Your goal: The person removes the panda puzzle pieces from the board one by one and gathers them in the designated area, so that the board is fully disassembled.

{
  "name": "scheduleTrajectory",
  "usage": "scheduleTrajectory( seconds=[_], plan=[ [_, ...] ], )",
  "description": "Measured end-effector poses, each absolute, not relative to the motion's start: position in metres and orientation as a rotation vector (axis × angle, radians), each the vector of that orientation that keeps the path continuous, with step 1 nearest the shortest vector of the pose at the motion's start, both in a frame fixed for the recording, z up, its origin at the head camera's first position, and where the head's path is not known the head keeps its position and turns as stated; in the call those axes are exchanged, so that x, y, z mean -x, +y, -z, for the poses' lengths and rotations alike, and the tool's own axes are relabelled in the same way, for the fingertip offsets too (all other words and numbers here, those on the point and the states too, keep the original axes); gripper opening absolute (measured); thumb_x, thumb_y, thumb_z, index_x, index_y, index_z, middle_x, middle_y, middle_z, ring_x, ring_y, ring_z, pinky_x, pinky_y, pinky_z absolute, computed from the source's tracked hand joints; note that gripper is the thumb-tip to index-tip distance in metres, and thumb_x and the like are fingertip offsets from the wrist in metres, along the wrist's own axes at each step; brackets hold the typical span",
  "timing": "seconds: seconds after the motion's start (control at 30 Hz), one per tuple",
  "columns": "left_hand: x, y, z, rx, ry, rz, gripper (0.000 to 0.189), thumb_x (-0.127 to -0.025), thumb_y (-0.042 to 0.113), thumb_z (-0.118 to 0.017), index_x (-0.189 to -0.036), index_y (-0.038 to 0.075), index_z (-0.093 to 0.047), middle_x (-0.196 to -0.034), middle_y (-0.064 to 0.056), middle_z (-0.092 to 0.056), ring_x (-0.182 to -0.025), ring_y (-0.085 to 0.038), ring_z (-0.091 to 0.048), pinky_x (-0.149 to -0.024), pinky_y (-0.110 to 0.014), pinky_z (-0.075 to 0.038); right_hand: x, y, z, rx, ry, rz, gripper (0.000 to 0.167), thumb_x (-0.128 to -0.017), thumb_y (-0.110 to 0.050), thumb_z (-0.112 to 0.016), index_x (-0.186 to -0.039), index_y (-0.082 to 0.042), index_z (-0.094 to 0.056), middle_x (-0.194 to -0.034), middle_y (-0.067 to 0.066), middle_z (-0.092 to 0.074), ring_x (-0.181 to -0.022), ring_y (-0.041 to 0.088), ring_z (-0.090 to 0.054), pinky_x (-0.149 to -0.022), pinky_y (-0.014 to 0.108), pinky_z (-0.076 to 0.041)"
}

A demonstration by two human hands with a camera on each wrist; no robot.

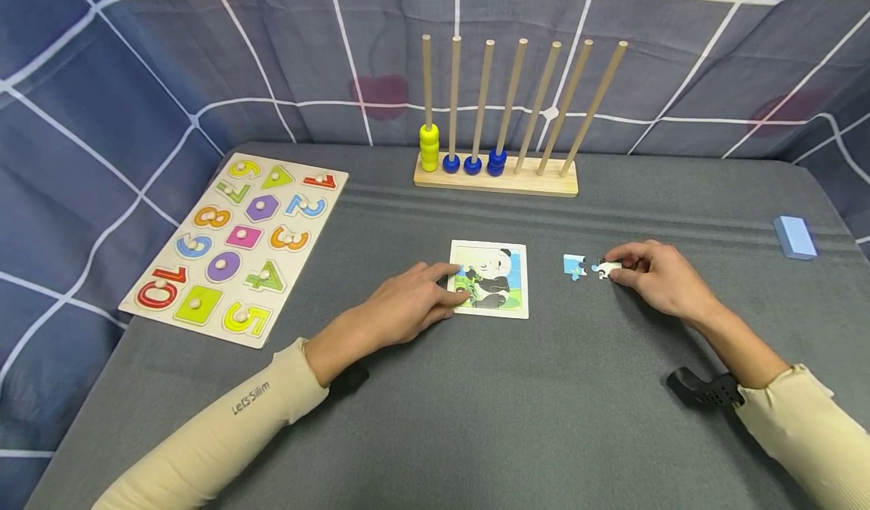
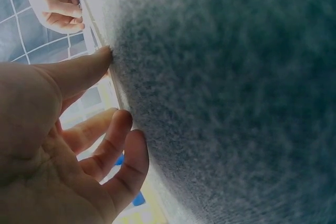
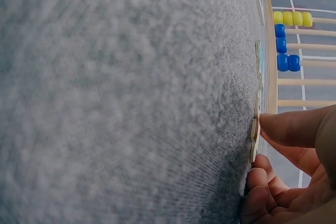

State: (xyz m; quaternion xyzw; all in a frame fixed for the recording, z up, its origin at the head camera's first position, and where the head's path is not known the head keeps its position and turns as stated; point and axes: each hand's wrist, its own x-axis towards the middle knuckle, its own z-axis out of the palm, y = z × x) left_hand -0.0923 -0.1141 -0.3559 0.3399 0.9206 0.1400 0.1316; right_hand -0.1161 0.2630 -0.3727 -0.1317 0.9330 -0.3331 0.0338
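A panda jigsaw puzzle in a pale square tray [image 1: 489, 316] lies flat in the middle of the table. My left hand [image 1: 411, 304] touches its left side, index finger and thumb extended onto it. To the right of the tray is a light-blue puzzle piece [image 1: 573, 264] with knobbed edges. Beside that one, a black-and-white puzzle piece [image 1: 605, 268] with a little blue is pinched by the thumb and fingers of my right hand [image 1: 655, 277]. Seen edge-on in the right wrist view, the pinched piece [image 3: 254, 137] is thin and close to the cloth.
A number-and-shape peg board [image 1: 224, 257] lies at the left. Behind the puzzle stands a wooden counting rack [image 1: 496, 180] with tall rods and yellow and blue beads. A blue block [image 1: 795, 238] sits at the far right. Dark checked fabric [image 1: 306, 49] hangs behind the table.
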Motion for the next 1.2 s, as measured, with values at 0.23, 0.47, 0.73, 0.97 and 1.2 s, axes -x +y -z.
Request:
scheduleTrajectory(
  seconds=[0.23, 0.47, 0.73, 0.97, 1.2],
  plan=[
    [0.091, -0.113, 0.355, -0.995, 2.679, -0.414, 0.033, -0.099, 0.023, -0.063, -0.131, 0.026, -0.066, -0.149, -0.01, -0.045, -0.115, -0.027, -0.053, -0.075, -0.043, -0.052, 0.118, 0.264, 0.368, 0.388, 2.869, 1.069, 0.015, -0.094, -0.008, -0.067, -0.105, 0.0, -0.071, -0.081, 0.005, -0.056, -0.064, 0.011, -0.045, -0.056, 0.026, -0.036],
    [0.088, -0.113, 0.357, -0.988, 2.672, -0.43, 0.033, -0.099, 0.024, -0.063, -0.131, 0.025, -0.066, -0.149, -0.01, -0.045, -0.115, -0.027, -0.052, -0.078, -0.044, -0.051, 0.119, 0.262, 0.359, 0.365, 2.866, 1.081, 0.019, -0.093, -0.01, -0.068, -0.108, 0.001, -0.071, -0.083, 0.006, -0.061, -0.067, 0.01, -0.047, -0.056, 0.025, -0.036],
    [0.089, -0.113, 0.356, -0.997, 2.671, -0.426, 0.033, -0.099, 0.024, -0.062, -0.131, 0.025, -0.066, -0.149, -0.009, -0.045, -0.115, -0.027, -0.053, -0.077, -0.045, -0.052, 0.117, 0.245, 0.348, 0.44, 2.836, 1.169, 0.018, -0.092, -0.007, -0.069, -0.108, 0.0, -0.071, -0.088, 0.009, -0.059, -0.071, 0.012, -0.048, -0.059, 0.023, -0.038],
    [0.09, -0.112, 0.355, -1.002, 2.668, -0.428, 0.032, -0.099, 0.024, -0.062, -0.131, 0.026, -0.067, -0.149, -0.009, -0.045, -0.115, -0.027, -0.053, -0.075, -0.044, -0.052, 0.113, 0.217, 0.35, 0.507, 2.794, 1.144, 0.016, -0.092, -0.009, -0.07, -0.107, -0.004, -0.072, -0.089, 0.006, -0.061, -0.073, 0.017, -0.051, -0.062, 0.027, -0.04],
    [0.092, -0.113, 0.354, -0.992, 2.676, -0.399, 0.033, -0.098, 0.025, -0.063, -0.131, 0.027, -0.066, -0.148, -0.008, -0.045, -0.112, -0.026, -0.053, -0.072, -0.042, -0.051, 0.116, 0.185, 0.354, 0.584, 2.745, 1.179, 0.016, -0.092, -0.008, -0.07, -0.107, -0.004, -0.073, -0.092, 0.007, -0.062, -0.077, 0.021, -0.051, -0.067, 0.033, -0.04]
  ],
)
